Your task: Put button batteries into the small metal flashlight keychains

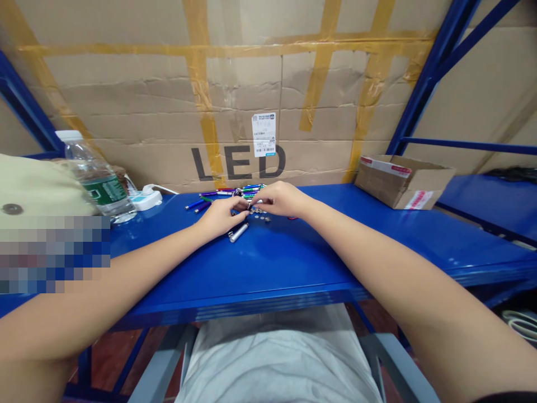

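Note:
My left hand point(222, 215) and my right hand point(281, 198) meet fingertip to fingertip over the blue table point(277, 263). Between them is a small dark item point(250, 207), too small to make out. The fingers of both hands are pinched around it. A silver cylinder point(239, 232) lies just in front of my left hand. Several small round metal pieces point(262, 218) are scattered beneath my right fingers. Behind the hands lies a pile of colourful metallic tubes point(251, 193), with blue and purple ones point(195, 204) to the left.
A water bottle point(104, 187) stands at the left beside a white device point(146, 199) with a cable. An open cardboard box point(398, 182) sits at the back right. A large taped cardboard sheet point(159, 112) rises behind the table, between blue metal posts point(428, 73).

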The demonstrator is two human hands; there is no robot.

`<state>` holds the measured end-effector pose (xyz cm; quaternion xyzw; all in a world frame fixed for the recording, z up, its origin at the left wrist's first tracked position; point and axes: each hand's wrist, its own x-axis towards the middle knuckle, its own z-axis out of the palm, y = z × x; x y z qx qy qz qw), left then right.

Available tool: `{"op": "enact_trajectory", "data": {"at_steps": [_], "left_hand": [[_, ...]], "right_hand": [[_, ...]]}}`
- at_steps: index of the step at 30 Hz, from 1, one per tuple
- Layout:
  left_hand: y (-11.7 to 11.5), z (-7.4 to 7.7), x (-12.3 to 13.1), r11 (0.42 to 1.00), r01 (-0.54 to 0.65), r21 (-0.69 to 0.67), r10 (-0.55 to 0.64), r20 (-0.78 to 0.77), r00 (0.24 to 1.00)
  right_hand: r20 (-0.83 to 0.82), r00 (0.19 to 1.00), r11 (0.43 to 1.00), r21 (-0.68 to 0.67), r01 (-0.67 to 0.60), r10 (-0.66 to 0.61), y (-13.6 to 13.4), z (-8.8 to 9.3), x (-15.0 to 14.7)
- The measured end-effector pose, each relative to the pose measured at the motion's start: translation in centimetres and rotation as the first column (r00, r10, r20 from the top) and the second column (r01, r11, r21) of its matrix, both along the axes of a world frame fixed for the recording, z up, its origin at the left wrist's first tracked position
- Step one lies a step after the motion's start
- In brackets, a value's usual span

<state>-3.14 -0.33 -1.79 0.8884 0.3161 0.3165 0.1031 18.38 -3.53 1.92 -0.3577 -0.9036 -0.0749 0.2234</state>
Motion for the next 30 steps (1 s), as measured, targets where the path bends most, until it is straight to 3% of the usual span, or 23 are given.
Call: {"op": "enact_trajectory", "data": {"at_steps": [21, 26, 30], "left_hand": [[-0.1, 0.1, 0.0, 1.000, 0.006, 0.005, -0.006, -0.009, 1.000], [-0.2, 0.0, 0.0, 1.000, -0.008, 0.014, 0.008, -0.008, 1.000], [-0.2, 0.1, 0.1, 0.999, -0.027, 0.023, 0.027, 0.003, 1.000]], "right_hand": [[-0.039, 0.998, 0.999, 0.026, -0.042, 0.043, 0.2, -0.1, 0.2], [-0.050, 0.994, 0.994, -0.034, 0.100, -0.101, 0.3, 0.4, 0.7], [0.054, 0.981, 0.957, -0.214, 0.196, -0.189, 0.6, 0.4, 1.3]]}}
